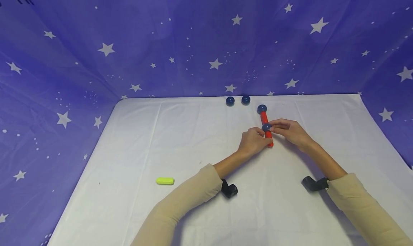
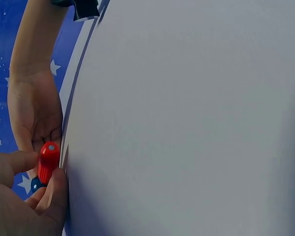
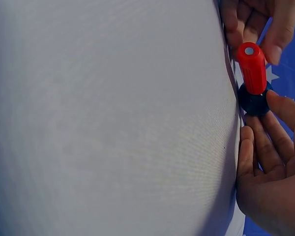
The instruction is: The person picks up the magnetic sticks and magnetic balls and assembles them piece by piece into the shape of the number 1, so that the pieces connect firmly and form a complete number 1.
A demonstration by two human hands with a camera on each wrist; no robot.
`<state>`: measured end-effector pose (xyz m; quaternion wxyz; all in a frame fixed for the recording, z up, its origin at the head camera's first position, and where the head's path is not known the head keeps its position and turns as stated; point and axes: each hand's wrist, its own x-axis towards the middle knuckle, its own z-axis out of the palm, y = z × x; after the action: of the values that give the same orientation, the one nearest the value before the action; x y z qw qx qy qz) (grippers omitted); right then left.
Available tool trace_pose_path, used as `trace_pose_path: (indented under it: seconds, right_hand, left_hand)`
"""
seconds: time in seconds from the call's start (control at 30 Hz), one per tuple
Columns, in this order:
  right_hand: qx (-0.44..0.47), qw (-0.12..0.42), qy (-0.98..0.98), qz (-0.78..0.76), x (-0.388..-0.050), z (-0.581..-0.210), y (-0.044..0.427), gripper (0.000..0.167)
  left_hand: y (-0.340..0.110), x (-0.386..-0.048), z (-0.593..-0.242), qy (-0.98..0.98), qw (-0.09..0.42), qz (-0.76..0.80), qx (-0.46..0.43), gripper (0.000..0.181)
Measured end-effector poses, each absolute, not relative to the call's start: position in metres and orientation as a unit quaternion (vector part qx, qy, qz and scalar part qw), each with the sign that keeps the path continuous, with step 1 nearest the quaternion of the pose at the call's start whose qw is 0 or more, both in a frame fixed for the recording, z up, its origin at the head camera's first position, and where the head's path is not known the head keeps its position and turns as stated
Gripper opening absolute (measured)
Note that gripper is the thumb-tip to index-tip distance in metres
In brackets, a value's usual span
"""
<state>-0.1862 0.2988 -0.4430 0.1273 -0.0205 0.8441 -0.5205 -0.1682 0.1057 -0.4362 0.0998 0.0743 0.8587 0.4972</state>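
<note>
Two red magnetic rods and two dark blue balls form a line on the white cloth. In the head view the far ball (image 1: pixel 262 109) touches the far red rod (image 1: pixel 264 117), and the middle ball (image 1: pixel 266 127) joins it to the near red rod (image 1: pixel 268 134). My left hand (image 1: pixel 253 144) holds the near rod between thumb and fingers. My right hand (image 1: pixel 292 133) pinches the middle ball from the right. A silvery magnet tip shows on the near rod's free end (image 3: pixel 249 50) in the right wrist view.
Two loose blue balls, one left (image 1: pixel 230 101) and one right (image 1: pixel 246 100), sit by the table's back edge. A yellow-green rod (image 1: pixel 165 181) lies left of the left forearm. Black wrist devices project from both sleeves. A purple starry sheet (image 1: pixel 193 42) hangs behind.
</note>
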Motion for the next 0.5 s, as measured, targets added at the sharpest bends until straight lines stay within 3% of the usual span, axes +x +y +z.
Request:
trace_pose_path:
  seconds: [0.5]
  right_hand:
    - [-0.019, 0.134, 0.848, -0.513, -0.185, -0.441, 0.298, 0.052]
  left_hand:
    - [0.076, -0.185, -0.438, 0.848, 0.045, 0.523, 0.07, 0.031]
